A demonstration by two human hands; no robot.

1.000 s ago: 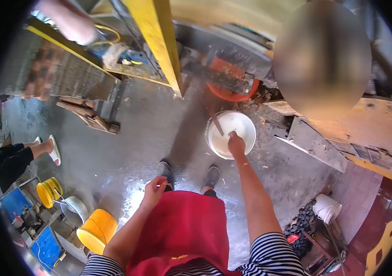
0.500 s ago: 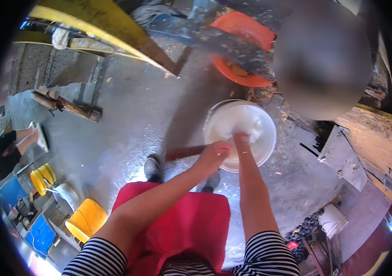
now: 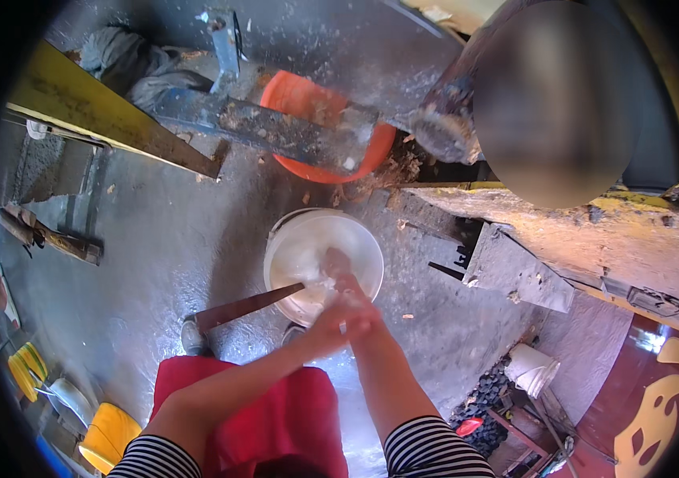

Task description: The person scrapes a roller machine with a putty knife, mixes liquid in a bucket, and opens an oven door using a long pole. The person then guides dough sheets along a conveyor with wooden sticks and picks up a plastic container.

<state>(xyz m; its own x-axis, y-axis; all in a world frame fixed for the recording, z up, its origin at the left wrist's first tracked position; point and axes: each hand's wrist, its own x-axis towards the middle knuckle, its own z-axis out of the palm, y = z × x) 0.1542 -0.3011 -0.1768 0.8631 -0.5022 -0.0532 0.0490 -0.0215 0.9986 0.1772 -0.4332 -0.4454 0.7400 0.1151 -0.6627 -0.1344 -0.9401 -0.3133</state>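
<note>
A white bucket [image 3: 269, 267] stands on the floor in front of my feet, with milky, whitish liquid inside. My right hand [image 3: 338, 261] reaches down into the bucket; its fingers are blurred and partly hidden. Crossing over from the left, my left hand [image 3: 339, 325] is closed round my right forearm near the wrist, just above the bucket's near rim. A flat brown stick [image 3: 248, 309] slants from beside my left shoe to the bucket, its end over the rim.
Beyond the bucket lies an orange basin [image 3: 292, 92] with a dirty beam [image 3: 252, 127] across it. A yellow beam [image 3: 108, 107] juts in at far left. To the right are a worn wooden bench [image 3: 547, 239] and a small white bucket [image 3: 531, 369]. A yellow bucket [image 3: 110, 436] sits at near left.
The view has shifted right, so the scene sits farther left. My left hand has moved from over the bucket onto my right forearm. My right hand stays in the bucket.
</note>
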